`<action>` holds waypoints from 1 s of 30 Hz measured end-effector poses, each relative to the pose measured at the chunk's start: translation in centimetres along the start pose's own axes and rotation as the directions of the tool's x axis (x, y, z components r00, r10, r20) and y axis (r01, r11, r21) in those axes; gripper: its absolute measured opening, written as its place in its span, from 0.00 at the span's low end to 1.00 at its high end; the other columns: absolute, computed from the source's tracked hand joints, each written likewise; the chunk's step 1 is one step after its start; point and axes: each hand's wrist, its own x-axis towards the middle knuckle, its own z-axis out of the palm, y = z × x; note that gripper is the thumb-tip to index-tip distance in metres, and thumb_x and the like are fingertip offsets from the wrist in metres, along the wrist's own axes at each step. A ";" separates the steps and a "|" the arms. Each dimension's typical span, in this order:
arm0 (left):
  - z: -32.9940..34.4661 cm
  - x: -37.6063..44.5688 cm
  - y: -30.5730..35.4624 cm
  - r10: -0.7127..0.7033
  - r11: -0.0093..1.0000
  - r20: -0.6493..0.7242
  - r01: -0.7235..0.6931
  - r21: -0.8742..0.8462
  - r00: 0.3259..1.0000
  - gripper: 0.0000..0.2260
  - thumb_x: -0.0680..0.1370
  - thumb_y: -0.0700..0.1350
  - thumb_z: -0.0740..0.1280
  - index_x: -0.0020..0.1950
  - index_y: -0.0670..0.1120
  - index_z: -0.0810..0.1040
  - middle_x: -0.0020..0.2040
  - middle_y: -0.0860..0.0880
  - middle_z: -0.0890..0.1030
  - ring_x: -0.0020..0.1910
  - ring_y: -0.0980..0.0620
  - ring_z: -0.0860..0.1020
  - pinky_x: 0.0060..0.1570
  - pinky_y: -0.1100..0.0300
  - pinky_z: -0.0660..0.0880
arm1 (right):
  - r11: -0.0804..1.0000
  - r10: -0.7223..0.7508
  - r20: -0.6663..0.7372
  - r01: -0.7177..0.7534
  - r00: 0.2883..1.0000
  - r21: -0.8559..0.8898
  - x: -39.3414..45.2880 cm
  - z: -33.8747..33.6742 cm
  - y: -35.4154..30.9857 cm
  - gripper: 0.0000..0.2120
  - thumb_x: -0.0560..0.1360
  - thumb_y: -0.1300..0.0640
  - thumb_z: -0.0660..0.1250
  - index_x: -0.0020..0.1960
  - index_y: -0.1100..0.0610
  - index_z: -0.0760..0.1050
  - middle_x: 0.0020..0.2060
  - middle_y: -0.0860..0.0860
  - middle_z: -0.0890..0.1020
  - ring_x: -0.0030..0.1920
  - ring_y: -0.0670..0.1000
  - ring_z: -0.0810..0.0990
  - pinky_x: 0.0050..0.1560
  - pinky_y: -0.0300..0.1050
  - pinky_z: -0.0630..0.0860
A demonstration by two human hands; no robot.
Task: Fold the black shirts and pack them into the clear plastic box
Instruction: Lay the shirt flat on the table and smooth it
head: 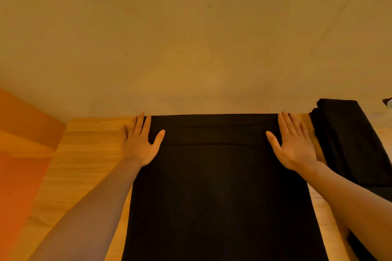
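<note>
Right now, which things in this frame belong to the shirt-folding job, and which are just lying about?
Job:
flat black shirt spread on the table
left hand and right hand, pressing its far corners
folded black shirt pile, right

Lying about:
wooden table
small dark object at right edge, unidentifiable

No clear box visible.

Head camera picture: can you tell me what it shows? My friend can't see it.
Two open hands, the left hand and the right hand, press flat on the far side edges of a black shirt spread on a wooden table. A pile of black cloth lies to the right of it, and a plain wall fills the top of the picture.
</note>
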 end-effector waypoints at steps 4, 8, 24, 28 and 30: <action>-0.9 0.7 0.4 0.011 0.999 0.012 -0.012 0.052 1.000 0.34 0.75 0.67 0.35 0.79 0.53 0.40 0.79 0.50 0.39 0.77 0.50 0.36 0.73 0.45 0.36 | 1.000 -0.016 0.002 0.016 1.000 0.012 0.8 -0.5 -0.2 0.40 0.73 0.32 0.30 0.78 0.54 0.38 0.78 0.49 0.40 0.76 0.47 0.35 0.76 0.49 0.35; -1.3 -1.3 1.2 0.078 0.996 -0.085 -0.075 0.038 0.993 0.29 0.80 0.62 0.37 0.79 0.51 0.43 0.80 0.50 0.42 0.78 0.51 0.39 0.74 0.46 0.39 | 0.994 -0.101 -0.087 0.104 0.991 0.027 -1.6 -1.2 -1.2 0.35 0.77 0.36 0.34 0.79 0.54 0.44 0.78 0.49 0.45 0.77 0.47 0.38 0.75 0.47 0.35; 4.1 -25.0 -2.3 0.426 0.903 -0.037 -0.427 -0.049 0.904 0.26 0.82 0.59 0.43 0.78 0.50 0.54 0.78 0.52 0.53 0.78 0.53 0.50 0.76 0.53 0.51 | 0.950 -0.303 0.046 0.306 0.952 -0.062 -23.1 2.4 0.6 0.31 0.79 0.38 0.35 0.78 0.50 0.49 0.77 0.46 0.51 0.77 0.47 0.45 0.75 0.43 0.39; 4.8 -30.0 -5.1 0.606 0.793 -0.001 -0.604 -0.075 0.795 0.25 0.83 0.59 0.50 0.78 0.51 0.57 0.78 0.54 0.54 0.78 0.55 0.51 0.75 0.55 0.49 | 0.940 -0.337 0.049 0.339 0.940 -0.027 -27.8 2.6 1.7 0.31 0.80 0.38 0.34 0.77 0.52 0.52 0.77 0.48 0.54 0.78 0.48 0.48 0.76 0.43 0.40; 5.3 -31.9 -6.7 0.623 0.782 0.017 -0.623 0.002 0.782 0.26 0.82 0.60 0.54 0.77 0.51 0.58 0.78 0.52 0.56 0.78 0.53 0.51 0.75 0.56 0.48 | 0.930 -0.366 0.069 0.368 0.928 -0.016 -30.4 2.8 2.5 0.30 0.81 0.39 0.38 0.77 0.53 0.55 0.77 0.49 0.57 0.78 0.48 0.48 0.75 0.44 0.43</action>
